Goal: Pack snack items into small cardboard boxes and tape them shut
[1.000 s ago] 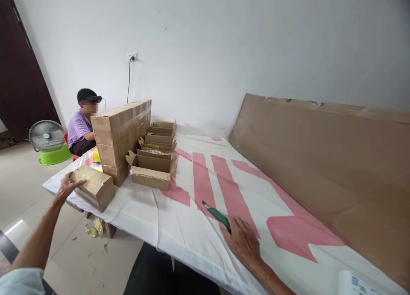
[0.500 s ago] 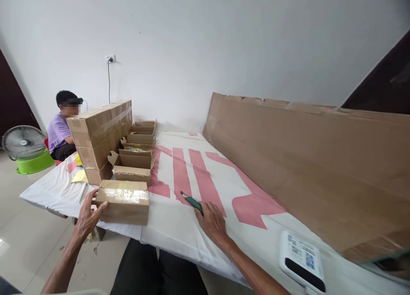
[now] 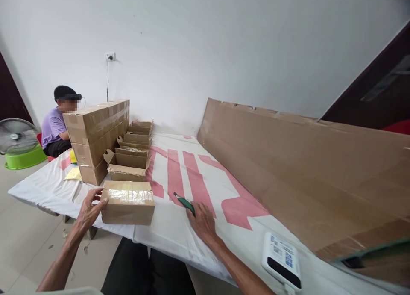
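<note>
Evidently L hand [image 3: 89, 209] grips taped box [image 3: 128, 212] at its left end, prob. to steady it nr worktop [image 3: 168, 231] edge; R hand [image 3: 202, 221] closed round green cutter [image 3: 185, 204], tip pointing away, prob. for safety; open cartons [image 3: 127, 174] sit just beyond box.

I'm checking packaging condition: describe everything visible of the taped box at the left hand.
The box is oblong, plain brown and looks like cardboard. Its top is shut, with a shiny strip of clear tape along it. It sits near the front edge of the cloth-covered table, long side facing the camera. The left hand touches its left end; the underside is hidden.
</note>
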Demonstrator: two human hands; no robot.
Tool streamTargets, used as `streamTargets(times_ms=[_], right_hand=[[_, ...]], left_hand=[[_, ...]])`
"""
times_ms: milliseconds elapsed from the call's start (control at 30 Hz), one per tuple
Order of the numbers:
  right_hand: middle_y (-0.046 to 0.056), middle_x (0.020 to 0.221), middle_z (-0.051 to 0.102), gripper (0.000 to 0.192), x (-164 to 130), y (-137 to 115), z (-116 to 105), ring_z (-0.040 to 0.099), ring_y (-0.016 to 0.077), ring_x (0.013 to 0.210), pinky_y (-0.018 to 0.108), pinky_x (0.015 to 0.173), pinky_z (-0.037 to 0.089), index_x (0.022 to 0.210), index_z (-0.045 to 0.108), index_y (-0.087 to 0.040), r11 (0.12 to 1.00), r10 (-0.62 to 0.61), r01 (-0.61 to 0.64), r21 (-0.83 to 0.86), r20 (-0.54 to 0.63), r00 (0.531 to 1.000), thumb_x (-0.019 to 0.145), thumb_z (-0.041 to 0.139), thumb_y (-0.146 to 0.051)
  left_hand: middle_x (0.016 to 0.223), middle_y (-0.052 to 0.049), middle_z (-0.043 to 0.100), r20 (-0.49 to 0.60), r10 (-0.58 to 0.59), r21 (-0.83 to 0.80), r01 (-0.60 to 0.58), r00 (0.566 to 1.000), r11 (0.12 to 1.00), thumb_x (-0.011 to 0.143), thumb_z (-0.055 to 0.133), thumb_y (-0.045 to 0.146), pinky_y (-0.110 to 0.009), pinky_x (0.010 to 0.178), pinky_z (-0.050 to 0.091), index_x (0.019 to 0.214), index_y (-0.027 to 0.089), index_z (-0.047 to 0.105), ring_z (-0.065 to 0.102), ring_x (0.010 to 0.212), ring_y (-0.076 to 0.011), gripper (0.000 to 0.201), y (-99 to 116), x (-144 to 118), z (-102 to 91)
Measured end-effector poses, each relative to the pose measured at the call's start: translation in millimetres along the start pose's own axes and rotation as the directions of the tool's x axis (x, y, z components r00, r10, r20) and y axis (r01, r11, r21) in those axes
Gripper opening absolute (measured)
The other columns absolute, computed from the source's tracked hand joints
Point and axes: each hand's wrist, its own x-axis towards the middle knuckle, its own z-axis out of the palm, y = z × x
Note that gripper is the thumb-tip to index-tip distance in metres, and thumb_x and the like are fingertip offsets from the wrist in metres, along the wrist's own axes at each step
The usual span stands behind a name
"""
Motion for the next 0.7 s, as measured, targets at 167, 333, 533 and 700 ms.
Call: streamTargets(times_ms=[167,333,533,700], right_hand=[[0.018,0.130,0.068,0.040,11.2,-41.6,-7.7,0.061,0.0355,0.118,0.052,0.099,0.050,0.132,0.066,-0.021,0.965,0.025,-0.026,0.260,0.006,1.000,0.103,0.049,-0.043],[0.014,0.144,0.068,0.053,18.9,-125.3,-36.3,0.068,0.0292,0.122,0.043,0.099,0.058,0.152,0.058,-0.023,0.659,-0.045,-0.165,0.734,0.258,0.965,0.101,0.050,-0.036],[0.009,0.148,0.068,0.057,17.9,-153.2,-72.4,0.065,0.0289,0.133,0.041,0.114,0.052,0.149,0.064,-0.023,0.505,-0.032,-0.287,0.814,0.350,0.936,0.094,0.050,-0.028],[0.011,0.150,0.067,0.057,16.2,-139.6,-76.7,0.061,0.0321,0.139,0.045,0.116,0.052,0.148,0.066,-0.020,0.466,0.012,-0.357,0.810,0.398,0.917,0.093,0.055,-0.034]], left_hand=[[0.131,-0.013,0.071,0.048,0.004,-0.056,-0.002,0.999,0.998,0.077,0.071,0.064,-0.040,0.082,0.061,0.126,0.024,0.072,0.071,0.107,-0.0306,0.064,5.3,-5.8,5.1],[0.131,-0.013,0.073,0.102,0.035,-0.138,-0.020,0.994,0.990,0.086,0.066,0.063,-0.041,0.092,0.058,0.122,0.021,0.074,0.070,0.113,-0.0310,0.056,11.6,-6.8,9.0],[0.120,-0.011,0.077,0.174,0.001,-0.280,0.049,0.985,0.959,0.081,0.074,0.063,-0.037,0.085,0.058,0.109,0.020,0.079,0.070,0.107,-0.0298,0.052,11.3,-1.0,10.7],[0.086,-0.004,0.077,0.271,-0.054,-0.341,0.148,0.961,0.928,0.068,0.087,0.055,-0.032,0.078,0.052,0.091,0.019,0.078,0.067,0.082,-0.0209,0.043,16.0,8.8,13.8]])
